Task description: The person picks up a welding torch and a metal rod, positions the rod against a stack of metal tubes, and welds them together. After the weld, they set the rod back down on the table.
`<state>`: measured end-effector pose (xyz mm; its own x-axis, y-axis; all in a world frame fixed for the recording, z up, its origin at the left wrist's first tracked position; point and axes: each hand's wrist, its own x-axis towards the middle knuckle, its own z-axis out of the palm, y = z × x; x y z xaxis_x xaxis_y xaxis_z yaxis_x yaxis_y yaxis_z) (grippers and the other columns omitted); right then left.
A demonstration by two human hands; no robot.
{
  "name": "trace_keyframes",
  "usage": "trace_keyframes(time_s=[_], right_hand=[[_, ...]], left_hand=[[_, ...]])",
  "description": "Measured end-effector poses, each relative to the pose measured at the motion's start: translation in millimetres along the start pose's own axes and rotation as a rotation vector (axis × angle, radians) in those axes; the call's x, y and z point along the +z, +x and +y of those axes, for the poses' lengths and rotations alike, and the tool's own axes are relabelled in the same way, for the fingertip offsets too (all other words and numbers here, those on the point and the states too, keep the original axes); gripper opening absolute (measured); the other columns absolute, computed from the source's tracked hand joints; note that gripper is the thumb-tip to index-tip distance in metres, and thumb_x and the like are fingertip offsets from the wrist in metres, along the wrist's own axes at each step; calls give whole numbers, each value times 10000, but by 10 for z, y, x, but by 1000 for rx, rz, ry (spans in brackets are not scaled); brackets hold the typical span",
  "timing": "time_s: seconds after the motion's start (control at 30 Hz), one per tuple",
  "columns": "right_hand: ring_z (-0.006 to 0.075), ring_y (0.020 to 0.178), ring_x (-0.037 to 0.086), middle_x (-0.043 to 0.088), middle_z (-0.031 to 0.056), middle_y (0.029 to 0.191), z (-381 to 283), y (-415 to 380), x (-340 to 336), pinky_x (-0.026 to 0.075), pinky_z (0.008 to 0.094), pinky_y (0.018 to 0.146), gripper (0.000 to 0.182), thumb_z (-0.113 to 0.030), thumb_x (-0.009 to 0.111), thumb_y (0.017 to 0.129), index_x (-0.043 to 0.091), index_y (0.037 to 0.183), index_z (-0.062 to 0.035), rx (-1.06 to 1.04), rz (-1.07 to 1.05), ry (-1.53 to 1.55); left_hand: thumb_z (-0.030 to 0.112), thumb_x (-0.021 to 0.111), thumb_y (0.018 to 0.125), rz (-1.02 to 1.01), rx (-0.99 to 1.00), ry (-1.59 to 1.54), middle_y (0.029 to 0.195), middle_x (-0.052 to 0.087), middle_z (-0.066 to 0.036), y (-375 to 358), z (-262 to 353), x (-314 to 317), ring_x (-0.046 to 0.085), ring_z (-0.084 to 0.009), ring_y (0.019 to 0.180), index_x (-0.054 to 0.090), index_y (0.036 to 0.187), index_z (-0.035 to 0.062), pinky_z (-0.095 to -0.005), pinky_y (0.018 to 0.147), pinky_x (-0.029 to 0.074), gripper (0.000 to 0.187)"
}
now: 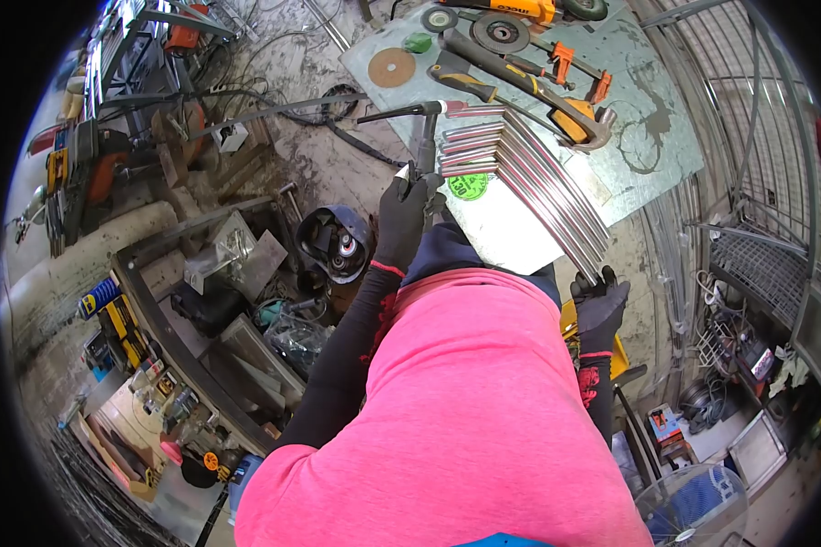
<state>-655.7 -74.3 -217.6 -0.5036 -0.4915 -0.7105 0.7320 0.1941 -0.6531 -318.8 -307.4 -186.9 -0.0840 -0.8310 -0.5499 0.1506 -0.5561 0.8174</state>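
My left hand (pixel 405 217), in a dark glove, is closed around the lower handle of a TIG welding torch (pixel 428 137). The torch has a long black back cap and a pinkish nozzle. A small white tip shows by that hand's fingers. Right of the torch lies a row of several bent, shiny metal rods (pixel 545 178), side by side at the table's near edge. My right hand (pixel 600 305), also gloved, has its fingers closed at the near ends of the rods. Partly under the rods is a round green sticker (pixel 468 186) on a pale plate (pixel 497 223).
The metal table (pixel 670 169) also bears a hammer (pixel 538 82), a file (pixel 461 82), orange clamps (pixel 564 62), a grinding disc (pixel 500 33) and a brown disc (pixel 391 67). Left are a bucket of cans (pixel 335 242) and a scrap-filled frame (pixel 164 319). The torch cable (pixel 356 141) crosses the floor.
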Motion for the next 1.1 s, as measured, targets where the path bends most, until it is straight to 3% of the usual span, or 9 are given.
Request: trace_keyframes(time_s=[0.03, 0.43, 0.6, 0.83, 0.97, 1.03, 1.1], right_hand=[[264, 884, 710, 696, 137, 1091, 1, -8, -10, 604, 428, 823, 690, -681, 462, 1054, 518, 1392, -81, -1, 0, 1], [254, 917, 723, 710, 129, 1117, 34, -43, 26, 615, 443, 826, 590, -550, 534, 1079, 533, 1407, -60, 21, -18, -57], [240, 863, 733, 735, 107, 1033, 17, -27, -27, 611, 422, 800, 463, -404, 595, 1082, 563, 1384, -55, 38, -115, -24], [228, 862, 734, 739, 117, 1072, -51, -102, -41, 605, 395, 762, 403, -223, 652, 1063, 563, 1429, -81, 2, -129, -68], [207, 826, 711, 692, 85, 1026, -124, -236, 112, 578, 368, 746, 491, -198, 656, 1044, 495, 1484, -52, -99, 43, -248], [199, 815, 699, 676, 76, 1021, -218, -377, 220, 567, 367, 737, 526, -182, 657, 1040, 471, 1513, -44, -177, 135, -383], [184, 929, 699, 661, 68, 1067, -377, -532, 350, 574, 356, 806, 502, -182, 636, 1061, 490, 1525, -60, -216, 114, -315]], left_hand=[[242, 607, 1073, -10, 0, 32, 1151, 754, -120, -2, 5, -4, 700, -145, 894, 626, 1286, -33, -302, 803, 579, 349], [239, 590, 1076, -28, 11, -4, 1172, 748, -107, 6, -11, -7, 699, -144, 932, 624, 1315, -32, -303, 823, 581, 362], [235, 589, 1077, -22, 19, 6, 1180, 744, -112, 3, -8, 2, 694, -142, 923, 621, 1317, -31, -300, 817, 578, 360], [215, 584, 1080, -32, 15, -18, 1180, 738, -117, 25, -45, -17, 689, -143, 918, 613, 1315, -29, -296, 810, 577, 340], [210, 581, 1082, -7, -5, 15, 1174, 737, -115, 3, -2, 12, 691, -145, 917, 616, 1306, -27, -297, 807, 579, 328], [177, 637, 1044, 20, 7, -74, 1049, 746, -55, -7, -14, 34, 663, -107, 805, 670, 1190, -1, -265, 724, 533, 232], [187, 630, 1049, 12, 9, -96, 1054, 745, -55, -1, -23, 32, 666, -109, 812, 665, 1197, -3, -267, 727, 536, 244]])
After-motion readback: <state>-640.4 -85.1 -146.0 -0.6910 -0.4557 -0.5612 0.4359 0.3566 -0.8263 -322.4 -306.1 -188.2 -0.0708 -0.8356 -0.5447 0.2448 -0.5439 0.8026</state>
